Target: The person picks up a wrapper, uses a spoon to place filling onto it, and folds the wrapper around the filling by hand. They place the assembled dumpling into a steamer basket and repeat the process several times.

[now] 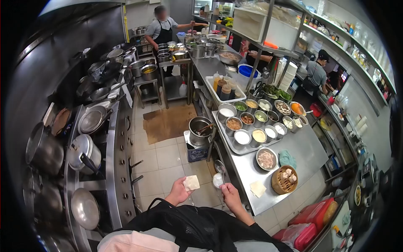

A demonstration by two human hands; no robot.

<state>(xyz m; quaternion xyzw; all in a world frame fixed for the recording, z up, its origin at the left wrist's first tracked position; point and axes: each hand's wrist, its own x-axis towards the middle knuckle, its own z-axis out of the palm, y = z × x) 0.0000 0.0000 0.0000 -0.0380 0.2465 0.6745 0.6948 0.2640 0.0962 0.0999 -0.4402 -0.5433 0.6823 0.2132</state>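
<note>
A pale square dumpling wrapper lies across the fingers of my left hand, its near edge held under the thumb. My right hand is closed around the handle of a spoon, whose rounded end looks whitish. To the right on the steel table, a stack of wrappers rests near the edge. Beside it stands a round bamboo steamer with several filled dumplings inside. Behind the steamer is a metal bowl of pale, raw-looking meat.
A tray holds several metal containers of ingredients. The teal cloth lies by the steamer. On my left runs a stove with pans and a lidded pot. A pot stands low beside the table. Other people work farther back.
</note>
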